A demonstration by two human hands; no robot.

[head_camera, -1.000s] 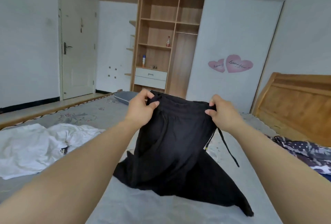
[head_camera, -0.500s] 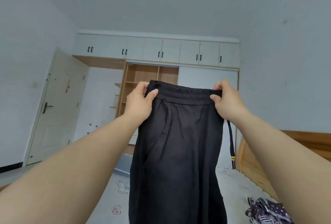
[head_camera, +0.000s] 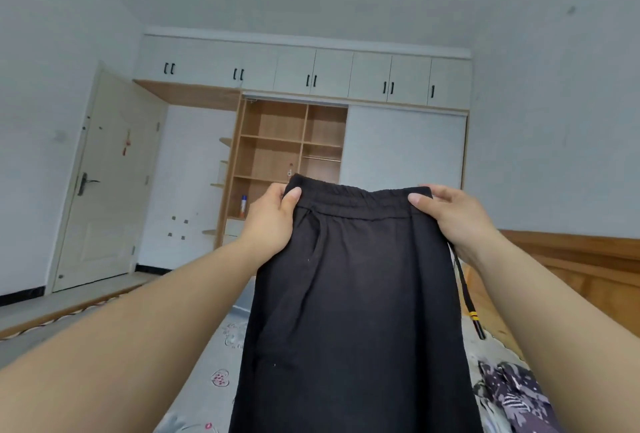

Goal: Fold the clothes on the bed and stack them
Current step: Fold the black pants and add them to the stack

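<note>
- A cream door is standing at the left of the frame.
- The left hand is pinching the waistband's left end.
- Black trousers are hanging at frame centre, above the patterned bed sheet; behind, an open wooden wardrobe is showing shelves.
- The right hand is pinching the waistband's right end; a drawstring is dangling.
- A dark printed garment is lying lower right.

Wardrobe w/ open shelves standing at back wall, door sitting left, wooden headboard showing right.
</note>
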